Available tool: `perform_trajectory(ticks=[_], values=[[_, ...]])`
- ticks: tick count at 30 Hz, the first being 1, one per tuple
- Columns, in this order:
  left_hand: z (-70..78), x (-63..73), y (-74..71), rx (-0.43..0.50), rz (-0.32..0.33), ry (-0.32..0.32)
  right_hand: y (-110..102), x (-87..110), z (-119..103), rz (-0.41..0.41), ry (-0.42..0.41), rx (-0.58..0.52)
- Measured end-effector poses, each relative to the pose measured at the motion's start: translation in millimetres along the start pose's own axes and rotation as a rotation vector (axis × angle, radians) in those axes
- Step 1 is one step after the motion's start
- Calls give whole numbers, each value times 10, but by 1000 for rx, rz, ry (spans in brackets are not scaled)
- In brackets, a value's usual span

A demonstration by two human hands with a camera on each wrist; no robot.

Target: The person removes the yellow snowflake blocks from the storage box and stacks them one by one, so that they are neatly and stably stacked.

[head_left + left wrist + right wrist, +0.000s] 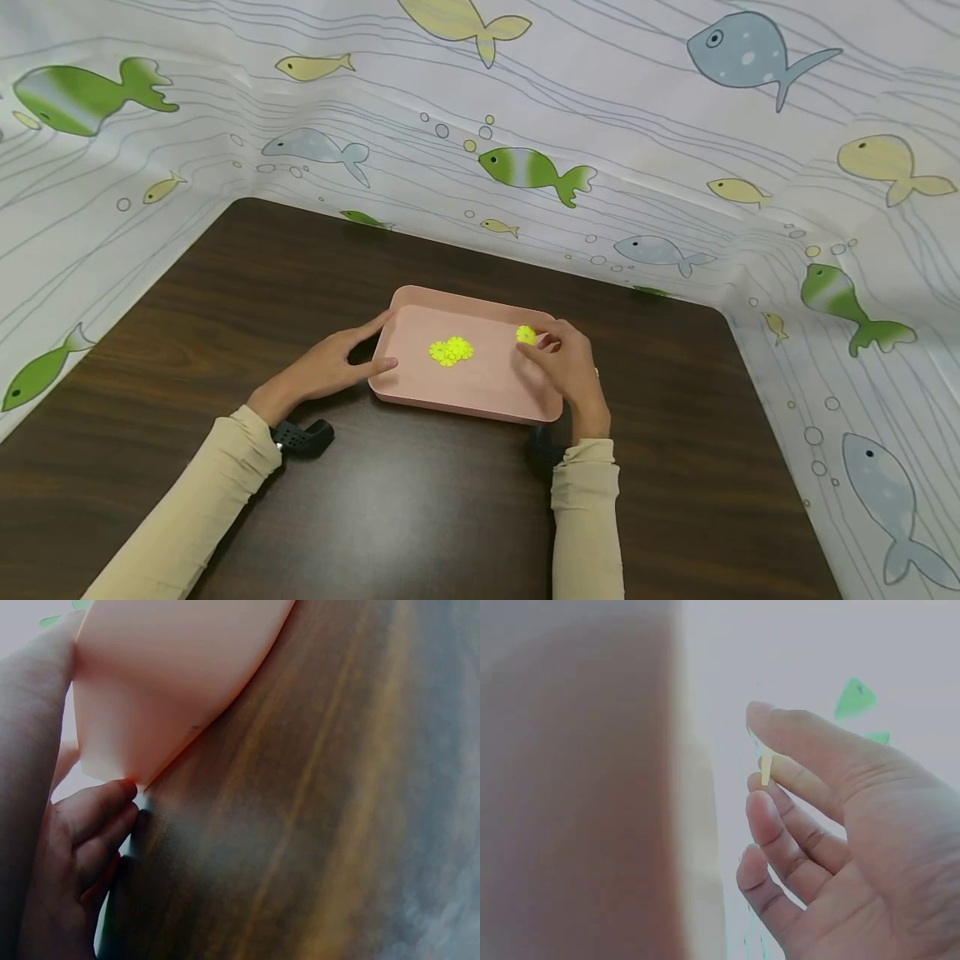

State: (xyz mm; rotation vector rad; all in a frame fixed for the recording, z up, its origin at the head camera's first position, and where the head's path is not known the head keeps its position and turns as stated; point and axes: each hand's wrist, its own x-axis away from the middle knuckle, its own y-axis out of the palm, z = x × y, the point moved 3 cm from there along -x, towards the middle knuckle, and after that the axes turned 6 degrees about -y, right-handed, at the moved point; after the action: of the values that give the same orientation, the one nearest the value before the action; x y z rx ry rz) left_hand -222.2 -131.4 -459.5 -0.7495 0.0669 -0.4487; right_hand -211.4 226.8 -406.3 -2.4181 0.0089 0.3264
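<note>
A shallow pink tray [465,408] stands on the dark table, its outside wall close up in the left wrist view. My left hand [326,367] holds the tray's left end, with the thumb over the near rim and the fingers along the side. Between thumb and fingertips, my right hand [570,358] pinches a small bright yellow, flower-shaped disc [526,335] over the tray's right end. The disc [766,769] shows edge-on as a thin strip in the right wrist view. Several matching yellow discs [450,352] lie overlapping in a cluster inside the tray, left of its middle.
The dark wood-grain table [375,517] extends around the tray. A white sheet printed with fish [517,167] rises at the back and both sides. Dark wrist-worn devices, one of them the left strap [303,439], sit under both wrists.
</note>
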Motion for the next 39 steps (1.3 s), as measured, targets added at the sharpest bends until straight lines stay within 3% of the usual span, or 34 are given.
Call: perform_trajectory(ticks=[8,16,26,39], values=[[-1,-3,1,-8,0,-8,-382,160,306,103,145,41],[-9,-14,5,-9,-2,-4,-601,281,573,104,224,136],[0,-10,0,-1,-5,-3,-653,347,715,24,309,155],[5,-4,-2,-12,-1,-6,-621,342,753,-37,345,171]])
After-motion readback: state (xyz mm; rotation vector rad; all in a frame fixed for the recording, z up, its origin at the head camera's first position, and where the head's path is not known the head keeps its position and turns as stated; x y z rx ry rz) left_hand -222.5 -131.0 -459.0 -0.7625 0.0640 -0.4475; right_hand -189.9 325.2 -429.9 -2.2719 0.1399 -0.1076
